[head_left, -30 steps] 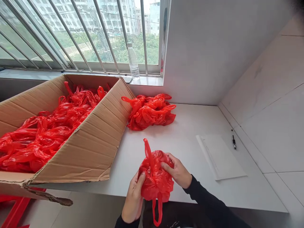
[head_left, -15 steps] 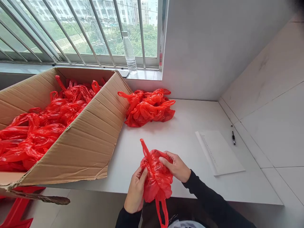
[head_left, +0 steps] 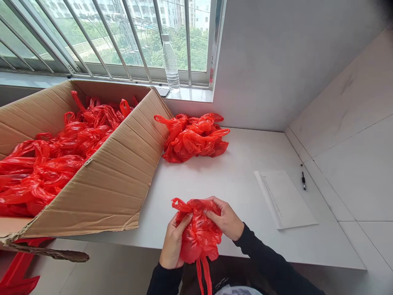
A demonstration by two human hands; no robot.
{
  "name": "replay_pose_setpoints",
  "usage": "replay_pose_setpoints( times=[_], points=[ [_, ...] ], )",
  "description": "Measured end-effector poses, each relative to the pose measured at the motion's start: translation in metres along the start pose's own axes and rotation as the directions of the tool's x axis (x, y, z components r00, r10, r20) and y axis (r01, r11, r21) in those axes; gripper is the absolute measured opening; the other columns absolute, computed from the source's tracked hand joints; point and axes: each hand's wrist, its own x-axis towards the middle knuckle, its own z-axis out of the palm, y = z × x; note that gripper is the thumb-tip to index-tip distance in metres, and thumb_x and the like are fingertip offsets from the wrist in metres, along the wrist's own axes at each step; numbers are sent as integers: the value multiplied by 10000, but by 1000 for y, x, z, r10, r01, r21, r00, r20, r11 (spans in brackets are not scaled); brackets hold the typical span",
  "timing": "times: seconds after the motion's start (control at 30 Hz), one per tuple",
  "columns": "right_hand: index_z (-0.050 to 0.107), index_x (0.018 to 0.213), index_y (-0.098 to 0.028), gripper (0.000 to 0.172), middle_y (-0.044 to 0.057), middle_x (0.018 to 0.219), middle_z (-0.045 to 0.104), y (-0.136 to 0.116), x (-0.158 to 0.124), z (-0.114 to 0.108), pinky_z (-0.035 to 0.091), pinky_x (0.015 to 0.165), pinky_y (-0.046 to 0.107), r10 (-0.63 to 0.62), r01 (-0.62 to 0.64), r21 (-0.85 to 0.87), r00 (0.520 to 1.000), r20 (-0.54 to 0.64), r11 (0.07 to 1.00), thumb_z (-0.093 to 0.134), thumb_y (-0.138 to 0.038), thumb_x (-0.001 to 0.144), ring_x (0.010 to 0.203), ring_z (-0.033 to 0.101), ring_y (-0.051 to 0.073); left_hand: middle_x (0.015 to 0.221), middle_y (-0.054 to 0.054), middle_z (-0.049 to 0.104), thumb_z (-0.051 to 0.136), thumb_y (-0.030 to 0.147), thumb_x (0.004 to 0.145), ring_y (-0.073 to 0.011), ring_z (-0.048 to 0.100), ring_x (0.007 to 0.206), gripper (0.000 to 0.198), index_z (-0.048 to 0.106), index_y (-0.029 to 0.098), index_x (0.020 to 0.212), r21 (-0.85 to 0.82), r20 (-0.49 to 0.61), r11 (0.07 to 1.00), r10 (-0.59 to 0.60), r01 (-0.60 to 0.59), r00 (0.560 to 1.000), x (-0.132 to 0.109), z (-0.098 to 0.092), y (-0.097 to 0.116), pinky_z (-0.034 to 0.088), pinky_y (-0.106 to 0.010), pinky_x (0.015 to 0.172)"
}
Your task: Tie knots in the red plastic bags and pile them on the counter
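Between my two hands is a crumpled red plastic bag [head_left: 201,235], held over the front edge of the white table. My left hand [head_left: 173,241] grips its left side, thumb pressed on top. On the upper right side, my right hand [head_left: 225,219] pinches the plastic with its thumb in front and fingers behind. One loop handle sticks out at the upper left, and two thin strips dangle below toward my lap. Whether anything lies inside the bag cannot be seen.
A cardboard box [head_left: 101,176] full of red plastic bags [head_left: 61,155] stands at left. More red bags [head_left: 196,137] lie piled beside it on the table [head_left: 239,164]. Paper [head_left: 285,200] and a pen [head_left: 303,180] lie at right. A water bottle [head_left: 171,65] stands on the windowsill.
My left hand has moved up a little and its thumb lies further over the bag. The upper handle has dropped from upright to a folded loop at the left.
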Motion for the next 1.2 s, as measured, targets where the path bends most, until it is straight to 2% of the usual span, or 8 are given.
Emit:
replay_pose_setpoints(
  times=[0.07,0.2,0.47,0.7,0.83,1.03,1.1,1.2],
  points=[
    [613,1127,-204,310,40,1033,668,2,-1,-1,481,844,326,-9,10,-15,998,61,1000,606,-430,915,932,615,195,905,-69,767,816,298,715,-239,725,779,310,709,152,967,-15,-36,999,36,-37,999,2,-3,1,560,-328,763],
    [619,1157,-188,357,45,1023,666,8,-2,-4,492,840,339,0,9,-53,985,175,999,613,-444,909,905,612,191,934,-89,765,795,342,746,-237,724,753,367,694,142,1037,-16,-67,999,48,-50,997,3,-4,5,568,-332,741],
    [583,1255,-225,434,73,1180,661,2,2,-4,466,965,388,-53,45,102,996,77,994,706,-329,853,1090,605,234,1020,-80,758,723,243,738,-259,717,902,361,703,185,1094,-124,-30,989,-79,74,996,-6,-6,6,563,-333,833],
    [675,1043,-168,302,66,981,711,5,4,-7,507,830,353,13,-22,143,998,59,990,677,-417,871,920,653,220,1059,-96,740,805,223,670,-276,707,941,427,678,172,1075,53,-23,998,36,-35,999,-6,-12,-5,566,-337,832],
    [657,841,-146,365,12,756,658,5,3,-10,460,662,292,67,-66,43,998,-14,997,668,-511,851,688,579,157,1095,-107,729,846,257,664,-279,703,953,514,642,176,1129,107,0,992,66,-66,998,-4,-14,-6,581,-336,785],
    [601,670,-165,528,-9,636,573,3,3,-15,387,594,287,45,-50,-73,997,-67,996,497,-625,906,603,481,134,1118,-92,734,808,330,739,-268,694,1007,556,632,201,1250,130,-16,988,82,-79,997,-7,-5,-1,565,-337,860],
    [644,733,-170,497,9,693,622,3,4,-15,433,644,306,41,-44,-44,996,-77,998,503,-612,911,651,539,160,1141,-84,734,775,372,772,-273,688,1041,567,618,229,1298,100,-45,993,61,-56,997,-8,-1,0,554,-348,897],
    [682,1014,-191,412,52,949,706,2,4,-12,502,833,364,36,-33,65,998,-45,997,541,-565,916,883,640,220,1212,-81,714,724,412,811,-286,672,1091,599,570,271,1373,54,-32,998,23,-21,999,-9,0,0,531,-365,952]
  ],
)
